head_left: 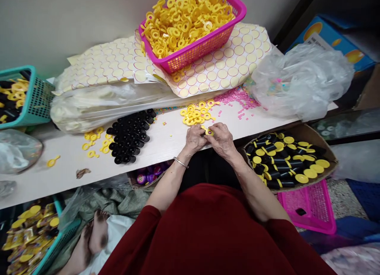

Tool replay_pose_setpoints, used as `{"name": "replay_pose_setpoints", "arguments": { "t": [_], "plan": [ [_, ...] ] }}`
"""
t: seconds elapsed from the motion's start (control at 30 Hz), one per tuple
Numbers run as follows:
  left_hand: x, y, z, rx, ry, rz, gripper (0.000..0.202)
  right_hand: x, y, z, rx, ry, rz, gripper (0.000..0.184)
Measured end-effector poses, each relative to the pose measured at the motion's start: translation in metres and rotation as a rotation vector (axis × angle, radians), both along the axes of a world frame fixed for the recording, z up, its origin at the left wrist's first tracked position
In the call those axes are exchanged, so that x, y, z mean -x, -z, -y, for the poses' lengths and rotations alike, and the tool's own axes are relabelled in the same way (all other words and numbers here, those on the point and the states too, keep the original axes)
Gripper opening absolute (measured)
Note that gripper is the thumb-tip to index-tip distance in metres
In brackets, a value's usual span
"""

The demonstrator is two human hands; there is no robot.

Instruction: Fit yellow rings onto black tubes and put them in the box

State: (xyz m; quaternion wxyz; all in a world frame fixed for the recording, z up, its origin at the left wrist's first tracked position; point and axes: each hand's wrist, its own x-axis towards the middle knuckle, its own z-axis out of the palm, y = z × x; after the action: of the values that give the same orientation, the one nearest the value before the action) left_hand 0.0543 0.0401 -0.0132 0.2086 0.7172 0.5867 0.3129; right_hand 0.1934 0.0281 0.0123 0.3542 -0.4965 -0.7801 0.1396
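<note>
At the table's front edge my two hands meet around a small yellow ring-shaped plastic piece (209,131) with a dark, pinkish centre. My left hand (194,140) pinches it from one side, its fingertips partly hidden. On the other side, the fingers of my right hand (221,139) are closed on the same piece. Just beyond the hands lies a loose pile of yellow ring pieces (194,113) with short stems. Tiny pink rings (237,99) are scattered behind it. To the left, black plastic tubes (129,138) stand packed together with their open ends up.
A pink basket (198,49) heaped with yellow pieces rests on sticker sheets (101,63). Right of me, a cardboard box (329,152) holds black tubes with yellow discs. A clear plastic bag (303,81) sits at the table's right end. Teal baskets (37,101) are at left; another person's feet (97,231) show below.
</note>
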Motion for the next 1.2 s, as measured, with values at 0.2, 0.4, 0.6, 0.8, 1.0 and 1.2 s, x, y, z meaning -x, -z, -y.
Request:
{"name": "replay_pose_setpoints", "arguments": {
  "t": [0.2, 0.4, 0.6, 0.8, 1.0, 1.2],
  "plan": [
    [0.007, -0.018, 0.006, 0.123, 0.054, 0.423, 0.011, 0.002, -0.002, 0.0, 0.107, -0.017, -0.157, 0.02],
    [-0.013, -0.026, 0.012, 0.359, -0.191, 0.868, 0.04, 0.007, -0.002, 0.005, 0.278, 0.061, -0.486, 0.013],
    [-0.024, -0.028, 0.013, 0.337, -0.291, 0.865, 0.046, 0.014, -0.006, 0.009, 0.658, 0.122, -1.012, 0.036],
    [-0.029, -0.025, 0.014, 0.329, -0.329, 0.838, 0.041, 0.027, -0.006, 0.006, 0.791, 0.342, -1.146, 0.04],
    [-0.035, -0.029, 0.016, 0.487, -0.422, 1.016, 0.037, 0.027, -0.008, 0.004, 0.86, 0.359, -1.128, 0.03],
    [-0.033, -0.034, 0.007, 0.519, -0.433, 1.077, 0.043, 0.026, -0.012, -0.001, 0.934, 0.377, -1.137, 0.023]
  ]
}}
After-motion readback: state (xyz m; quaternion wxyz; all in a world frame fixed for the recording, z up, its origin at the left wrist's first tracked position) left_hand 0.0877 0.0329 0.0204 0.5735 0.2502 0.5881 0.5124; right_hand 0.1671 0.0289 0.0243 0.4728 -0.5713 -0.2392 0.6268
